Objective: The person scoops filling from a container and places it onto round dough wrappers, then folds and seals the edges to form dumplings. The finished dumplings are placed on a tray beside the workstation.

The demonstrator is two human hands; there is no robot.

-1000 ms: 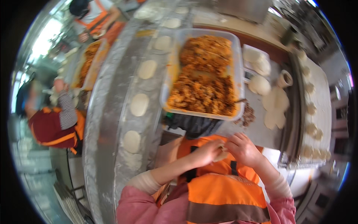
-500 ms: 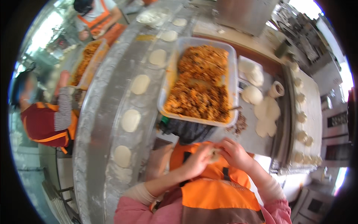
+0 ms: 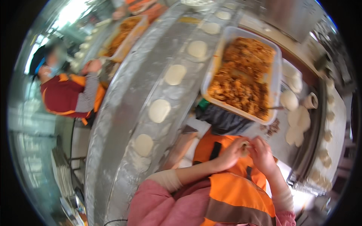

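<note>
In front of my orange apron, my left hand and my right hand meet around a small dough bun. The left fingers cup it from below and the side, while the right fingertips pinch at its edge. Fingers cover most of the bun, so any filling inside is hidden. Just beyond my hands stands a clear plastic tub holding orange-brown chopped filling. A utensil handle sticks out at its near right corner.
Flat dough rounds lie in a row along the floury steel belt at left. Right of the tub are more dough wrappers, a paper-like roll and a tray of buns. A co-worker works across the belt.
The view has swung, shifting the scene rightward. My hands stay together on the bun, with the right fingers now nearer its edge. The co-worker's hand has drawn back from the far tub.
</note>
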